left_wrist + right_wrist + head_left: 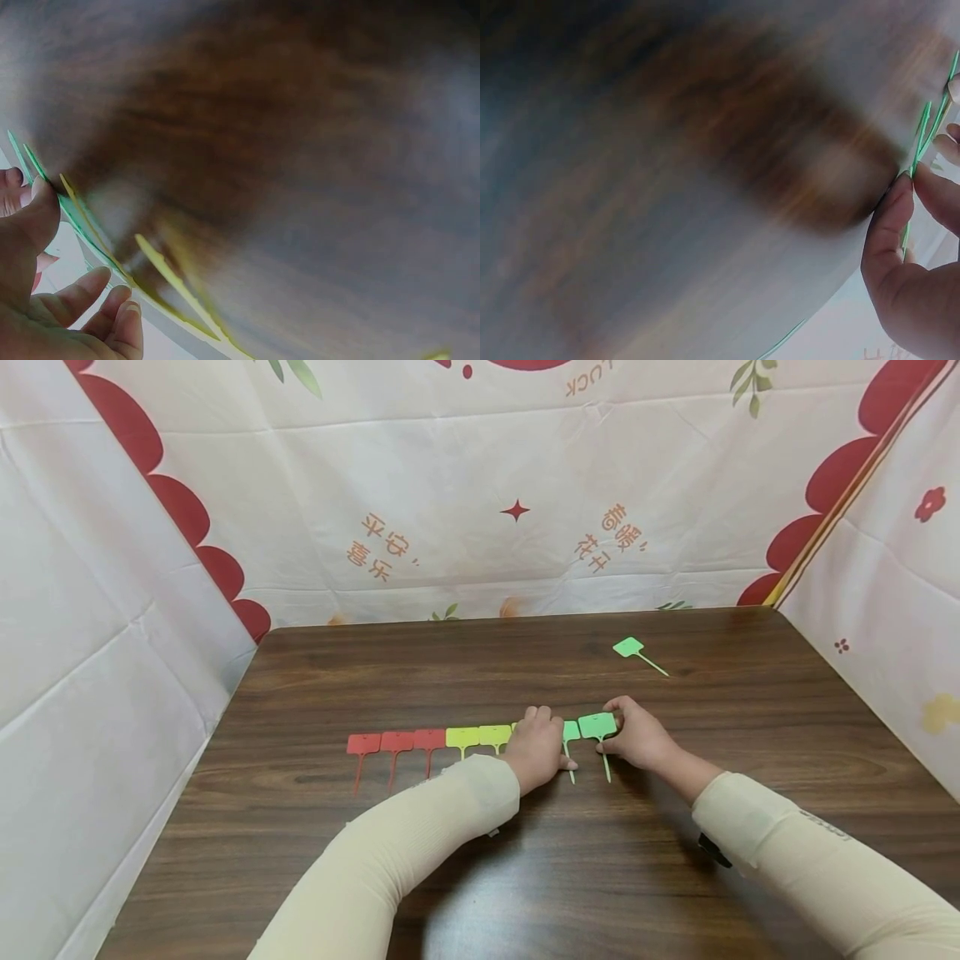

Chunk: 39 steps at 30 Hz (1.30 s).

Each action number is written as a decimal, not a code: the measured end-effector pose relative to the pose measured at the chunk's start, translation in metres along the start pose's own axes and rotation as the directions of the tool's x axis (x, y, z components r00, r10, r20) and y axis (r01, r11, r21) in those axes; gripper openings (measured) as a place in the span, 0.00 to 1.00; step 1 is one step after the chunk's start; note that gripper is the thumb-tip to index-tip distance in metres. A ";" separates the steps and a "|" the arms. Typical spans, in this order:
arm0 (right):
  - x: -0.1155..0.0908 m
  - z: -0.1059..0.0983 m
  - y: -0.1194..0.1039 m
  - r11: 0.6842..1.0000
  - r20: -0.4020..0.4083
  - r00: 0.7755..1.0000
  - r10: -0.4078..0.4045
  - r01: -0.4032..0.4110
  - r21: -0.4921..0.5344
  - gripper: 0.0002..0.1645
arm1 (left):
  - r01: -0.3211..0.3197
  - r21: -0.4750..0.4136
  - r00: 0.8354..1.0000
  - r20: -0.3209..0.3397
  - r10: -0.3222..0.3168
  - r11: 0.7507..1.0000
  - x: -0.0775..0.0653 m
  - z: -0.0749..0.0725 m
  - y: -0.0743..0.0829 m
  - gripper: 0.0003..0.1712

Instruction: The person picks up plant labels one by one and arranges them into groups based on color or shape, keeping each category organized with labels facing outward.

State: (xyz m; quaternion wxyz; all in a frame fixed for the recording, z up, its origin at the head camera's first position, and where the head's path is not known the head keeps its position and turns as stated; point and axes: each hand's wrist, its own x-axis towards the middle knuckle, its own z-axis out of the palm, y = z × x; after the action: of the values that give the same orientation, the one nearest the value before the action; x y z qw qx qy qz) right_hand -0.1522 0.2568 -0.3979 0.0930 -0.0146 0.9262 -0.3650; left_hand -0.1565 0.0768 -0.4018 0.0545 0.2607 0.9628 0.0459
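A row of plastic plant tags, flat heads on thin pointed stems, lies across the table [420, 877]: red tags [397, 742] left, yellow tags [462, 737] in the middle, green at the right. My left hand [534, 747] rests over the row, partly covering a yellow tag and the inner green tag [571, 732]; in the left wrist view its thumb touches a green edge and its fingers lie fairly straight. At the row's right end, my right hand [637, 735] pinches the outer green tag [597, 725] by its right edge between thumb and fingers.
Another green tag [628, 647] lies apart behind the row, toward the table's back right, its stem slanting to the right. A printed cloth [480, 485] hangs behind the table, with cloth at both sides.
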 end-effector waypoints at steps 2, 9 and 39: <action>0.000 0.001 0.000 1.000 -0.005 1.000 -0.002 0.002 -0.011 0.36 | -0.001 0.002 1.000 0.000 0.001 1.000 0.000 0.000 0.000 0.28; 0.000 0.003 0.000 0.999 -0.012 1.000 0.001 -0.001 -0.035 0.36 | -0.002 -0.011 1.000 -0.008 0.002 1.000 0.000 0.000 0.000 0.27; 0.007 -0.002 0.005 0.991 0.048 0.998 -0.041 0.047 -0.125 0.38 | 0.012 -0.027 1.000 0.019 -0.011 1.000 0.000 0.000 0.000 0.27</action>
State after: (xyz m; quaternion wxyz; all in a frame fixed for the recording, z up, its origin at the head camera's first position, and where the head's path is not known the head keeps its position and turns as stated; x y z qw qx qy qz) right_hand -0.1588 0.2614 -0.4010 0.1048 -0.0490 0.9445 -0.3074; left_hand -0.1567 0.0769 -0.4022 0.0675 0.2547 0.9630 0.0560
